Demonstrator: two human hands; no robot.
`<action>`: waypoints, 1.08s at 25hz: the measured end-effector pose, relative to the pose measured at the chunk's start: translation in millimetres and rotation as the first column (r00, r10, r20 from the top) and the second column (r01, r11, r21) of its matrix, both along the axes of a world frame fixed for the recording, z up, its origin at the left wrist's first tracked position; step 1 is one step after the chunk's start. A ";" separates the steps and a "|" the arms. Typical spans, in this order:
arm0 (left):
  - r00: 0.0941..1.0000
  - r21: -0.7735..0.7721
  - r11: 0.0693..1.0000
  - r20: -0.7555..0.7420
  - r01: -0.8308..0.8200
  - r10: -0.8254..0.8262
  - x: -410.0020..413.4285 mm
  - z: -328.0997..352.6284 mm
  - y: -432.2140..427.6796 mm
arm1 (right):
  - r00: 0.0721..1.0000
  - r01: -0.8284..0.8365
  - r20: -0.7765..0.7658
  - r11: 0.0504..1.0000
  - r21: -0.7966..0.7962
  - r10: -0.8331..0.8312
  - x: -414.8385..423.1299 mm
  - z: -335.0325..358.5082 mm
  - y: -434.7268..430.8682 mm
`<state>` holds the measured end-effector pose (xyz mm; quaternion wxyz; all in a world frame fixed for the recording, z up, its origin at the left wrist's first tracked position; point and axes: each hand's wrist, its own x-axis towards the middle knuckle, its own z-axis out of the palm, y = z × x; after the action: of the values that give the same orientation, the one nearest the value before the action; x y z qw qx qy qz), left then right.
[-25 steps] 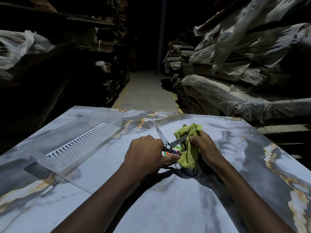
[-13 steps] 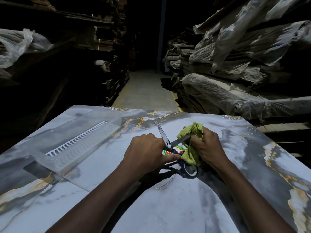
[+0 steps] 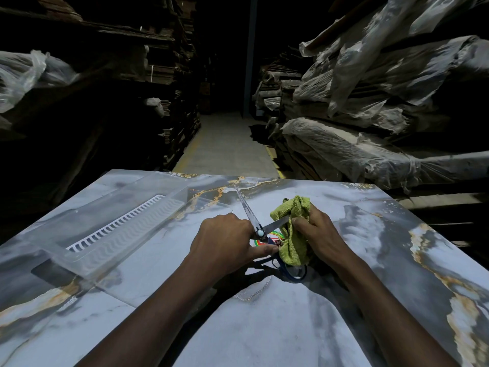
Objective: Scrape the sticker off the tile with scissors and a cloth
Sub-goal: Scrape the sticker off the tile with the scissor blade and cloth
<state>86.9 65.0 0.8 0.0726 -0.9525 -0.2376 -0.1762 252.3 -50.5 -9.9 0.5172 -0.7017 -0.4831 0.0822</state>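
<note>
Left hand (image 3: 225,242) grips open scissors (image 3: 247,207), right hand (image 3: 317,234) clutches cloth (image 3: 293,247); clear tray (image 3: 119,247) left of hands holds white slotted insert (image 3: 119,225).

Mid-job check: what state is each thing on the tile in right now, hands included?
scissors: blades spread open, held near the pivot.
sticker: on the tile, not yet off, partly hidden by cloth and scissors.
cloth: bunched up, one blade runs into it.
left hand: grips the scissors.
right hand: grips the cloth.
clear plastic tray: lies on the tile, apart from both hands.
</note>
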 end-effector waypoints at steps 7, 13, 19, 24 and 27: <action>1.000 0.010 1.000 -0.023 0.014 -0.014 -0.7 1.4 0.3 | 0.968 0.182 0.176 0.983 0.007 -0.180 -0.4 3.8 1.1; 0.999 0.047 0.999 -0.039 0.018 -0.017 2.0 2.8 -1.0 | 0.871 0.336 0.362 0.940 0.056 -0.333 -0.6 2.3 5.6; 1.000 0.002 1.000 -0.029 -0.002 0.002 0.8 -1.6 1.3 | 0.817 0.523 -0.358 0.843 0.129 -0.452 18.7 1.9 1.1; 1.000 0.005 1.000 -0.004 -0.023 0.023 1.6 -3.2 2.9 | 0.674 0.110 -0.737 0.980 0.167 0.050 2.6 5.7 3.3; 1.000 -0.004 1.000 -0.010 -0.028 0.028 0.4 -2.9 3.5 | 0.788 -0.191 -0.570 0.972 0.136 0.234 -1.8 2.4 0.5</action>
<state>87.3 68.5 -2.1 0.0742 -0.9501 -0.2511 -0.1698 250.5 -50.0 -7.5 0.6519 -0.5651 -0.3802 0.3334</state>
